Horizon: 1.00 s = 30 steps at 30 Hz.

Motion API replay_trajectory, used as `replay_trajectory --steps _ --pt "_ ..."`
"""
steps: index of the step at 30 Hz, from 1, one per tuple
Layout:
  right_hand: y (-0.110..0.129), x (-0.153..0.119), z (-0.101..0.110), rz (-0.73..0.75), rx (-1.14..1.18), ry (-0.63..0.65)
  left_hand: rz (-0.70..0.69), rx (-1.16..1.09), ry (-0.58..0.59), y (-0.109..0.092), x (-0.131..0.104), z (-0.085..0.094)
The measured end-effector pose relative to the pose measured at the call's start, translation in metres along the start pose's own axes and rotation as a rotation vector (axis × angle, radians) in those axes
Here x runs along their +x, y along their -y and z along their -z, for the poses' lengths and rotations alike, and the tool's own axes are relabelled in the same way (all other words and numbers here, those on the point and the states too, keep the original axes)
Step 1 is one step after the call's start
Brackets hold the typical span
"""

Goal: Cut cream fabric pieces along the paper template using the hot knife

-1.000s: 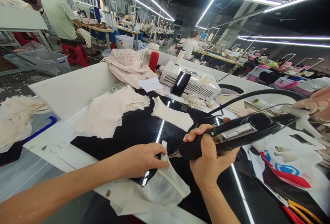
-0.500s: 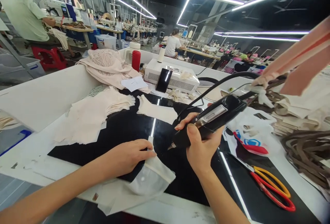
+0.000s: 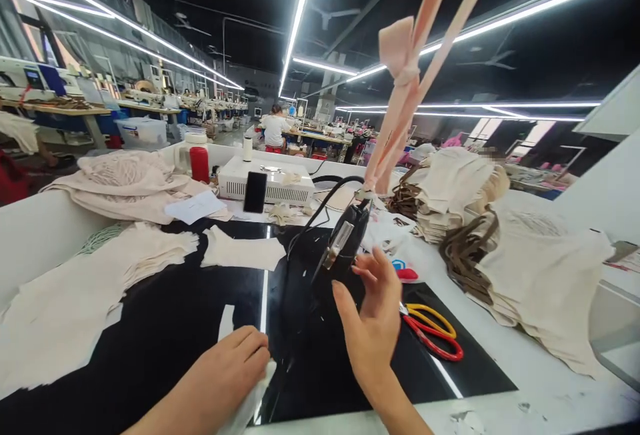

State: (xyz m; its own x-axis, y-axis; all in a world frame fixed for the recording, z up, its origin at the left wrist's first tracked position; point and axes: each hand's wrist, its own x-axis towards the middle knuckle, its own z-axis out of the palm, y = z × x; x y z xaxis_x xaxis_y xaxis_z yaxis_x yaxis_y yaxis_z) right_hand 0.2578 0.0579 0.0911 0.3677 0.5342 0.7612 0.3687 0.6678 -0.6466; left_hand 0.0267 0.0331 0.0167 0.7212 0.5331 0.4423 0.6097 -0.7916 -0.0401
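white cloth point(image 3: 254, 398) under left hand point(image 3: 237, 363), at near part of black sheet point(image 3: 165, 335) on counter point(image 3: 543, 395). left grip clenched on cloth, fingers curled. tool point(image 3: 356, 228) hangs tilted from pink strap point(image 3: 400, 111). right hand point(image 3: 374, 308) just beside it: grip released, thumb and fingers spread; contact with tool unclear. scissors point(image 3: 434, 331) near right hand. pale piece point(image 3: 245, 251) beyond left hand.
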Motion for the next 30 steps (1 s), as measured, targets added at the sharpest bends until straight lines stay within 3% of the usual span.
replay_trajectory --steps 2,3,5,7,9,11,13,19,24,30 --pt "0.003 -0.018 0.009 0.144 0.043 -0.01 0.055 -0.129 -0.027 0.006 -0.004 0.001" --pt "0.005 -0.028 0.01 0.14 0.087 0.095 0.117 -0.218 -0.006 0.01 -0.005 0.006" --pt "0.009 -0.046 0.005 -0.068 0.151 0.402 0.299 -0.389 0.095 0.02 -0.002 0.021" --pt "0.012 -0.056 -0.008 -0.415 0.149 0.655 0.487 -0.514 0.19 0.032 0.005 0.043" --pt "0.012 -0.059 -0.024 -0.696 0.16 0.869 0.604 -0.621 0.212 0.045 0.012 0.064" --pt "0.008 -0.058 -0.042 -0.821 0.226 1.078 0.679 -0.732 0.184 0.059 0.014 0.08" --pt "0.004 -0.056 -0.057 -0.845 0.277 1.201 0.759 -0.817 0.163 0.072 0.01 0.09" --pt "-0.01 -0.052 -0.088 -0.823 0.257 1.299 0.954 -0.912 0.238 0.087 -0.017 0.109" --pt "-0.021 -0.046 -0.099 -0.811 0.225 1.328 1.053 -0.984 0.213 0.093 -0.02 0.113" --pt "-0.037 -0.026 -0.116 -0.766 0.174 1.128 1.035 -0.962 0.057 0.124 0.009 0.112"
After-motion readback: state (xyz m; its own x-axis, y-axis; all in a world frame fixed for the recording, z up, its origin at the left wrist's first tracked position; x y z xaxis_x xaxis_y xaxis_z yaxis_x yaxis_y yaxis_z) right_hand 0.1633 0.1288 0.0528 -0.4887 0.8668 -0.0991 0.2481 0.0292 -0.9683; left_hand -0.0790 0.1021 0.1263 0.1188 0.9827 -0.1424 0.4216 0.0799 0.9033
